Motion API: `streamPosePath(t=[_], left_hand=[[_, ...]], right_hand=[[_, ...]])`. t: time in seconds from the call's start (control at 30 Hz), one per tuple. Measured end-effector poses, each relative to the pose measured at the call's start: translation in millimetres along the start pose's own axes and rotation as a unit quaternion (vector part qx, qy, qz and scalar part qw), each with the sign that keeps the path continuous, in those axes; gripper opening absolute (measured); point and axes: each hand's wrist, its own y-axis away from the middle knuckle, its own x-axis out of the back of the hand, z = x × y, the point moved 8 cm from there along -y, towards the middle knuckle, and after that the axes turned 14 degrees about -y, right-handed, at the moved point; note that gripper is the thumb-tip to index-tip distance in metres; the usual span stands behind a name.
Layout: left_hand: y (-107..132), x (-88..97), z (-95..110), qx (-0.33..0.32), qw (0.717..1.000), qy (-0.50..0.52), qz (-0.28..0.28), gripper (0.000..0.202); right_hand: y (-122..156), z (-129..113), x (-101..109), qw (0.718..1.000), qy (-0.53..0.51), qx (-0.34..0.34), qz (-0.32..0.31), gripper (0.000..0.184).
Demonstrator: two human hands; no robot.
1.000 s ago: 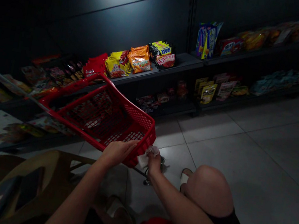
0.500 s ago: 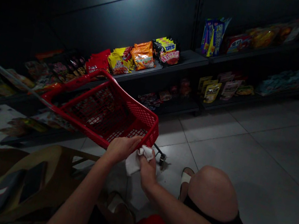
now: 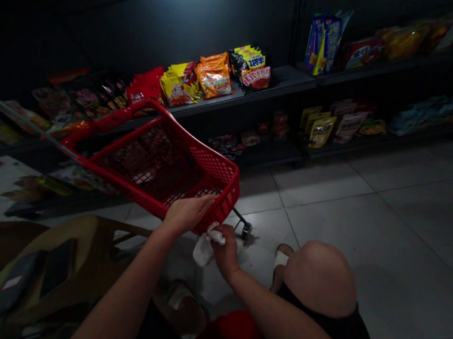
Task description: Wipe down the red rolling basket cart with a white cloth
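A red plastic shopping cart (image 3: 194,152) with mesh sides stands in front of me, its near corner close to my knees. My left hand (image 3: 187,212) grips the cart's rim at that corner, fingers over the edge. Just right of it, my right hand (image 3: 227,250) is closed on a crumpled white cloth (image 3: 204,251) against the lower outside of the corner. Part of the cloth hangs below the fingers. A caster wheel (image 3: 246,231) shows under the cart.
Dark shelves (image 3: 286,78) with bagged snacks run behind the cart. At lower left, a tan chair (image 3: 83,238) bears two dark flat devices (image 3: 16,281). My bent knee (image 3: 321,277) is at the right, above the tiled floor (image 3: 415,243). A pale pole (image 3: 9,111) crosses at left.
My right hand and the cloth have shifted slightly lower on the cart's corner, away from the rim. My left hand still holds the rim. The view has tilted a little.
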Motion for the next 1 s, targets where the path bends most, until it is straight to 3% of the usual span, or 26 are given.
streamPosePath(t=[0.1,0.27,0.43,0.6,0.83,1.0], left_hand=[[-2,-1.8,0,0.003,1.000,0.012,-0.008,0.049],[-4,3.2,3,-0.014,0.998,0.050,0.035,0.048],[-3,2.9,3,-0.004,0.999,0.050,0.014,0.045],[-2,2.4,2,0.004,0.999,0.040,0.014,0.046],[-5,-0.4,3,0.004,0.999,0.038,0.013,0.048],[-5,-1.6,2,0.010,0.999,0.030,0.014,0.048]], right_hand=[[0,16,12,0.998,0.008,-0.037,0.040,0.020],[-3,3,-1,0.998,-0.047,0.002,-0.039,0.022],[-1,29,11,0.991,-0.086,-0.103,0.026,0.021],[-14,1,5,0.998,-0.054,-0.005,-0.017,0.025],[-17,33,19,0.990,-0.083,-0.096,0.055,0.022],[-19,16,11,0.998,-0.057,-0.019,0.004,0.030]])
